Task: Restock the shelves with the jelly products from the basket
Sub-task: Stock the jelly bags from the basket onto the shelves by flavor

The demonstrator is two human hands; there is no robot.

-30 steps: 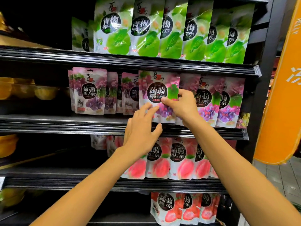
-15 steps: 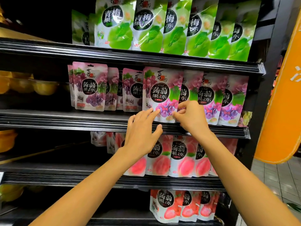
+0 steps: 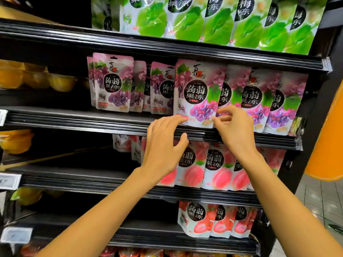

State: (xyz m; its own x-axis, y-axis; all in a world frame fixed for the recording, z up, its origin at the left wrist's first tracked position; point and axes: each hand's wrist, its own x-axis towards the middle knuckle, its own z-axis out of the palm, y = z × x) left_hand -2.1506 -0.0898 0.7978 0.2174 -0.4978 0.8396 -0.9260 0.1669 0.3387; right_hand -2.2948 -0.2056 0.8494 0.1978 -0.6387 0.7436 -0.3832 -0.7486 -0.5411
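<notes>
The black shelving unit (image 3: 78,39) carries rows of jelly: green pouches (image 3: 204,21) on top, peach pouches (image 3: 217,167) on the third shelf and strawberry pouches (image 3: 196,219) lower down. An orange column (image 3: 330,136) stands at the right above a tiled floor (image 3: 315,199). The front grape jelly pouch (image 3: 199,93) stands upright on the second shelf (image 3: 74,119). The right hand (image 3: 235,127), halfway up the pouch's right edge a second ago, now pinches its lower right corner. The left hand (image 3: 165,143), fingers straight as before, touches the lower left corner.
</notes>
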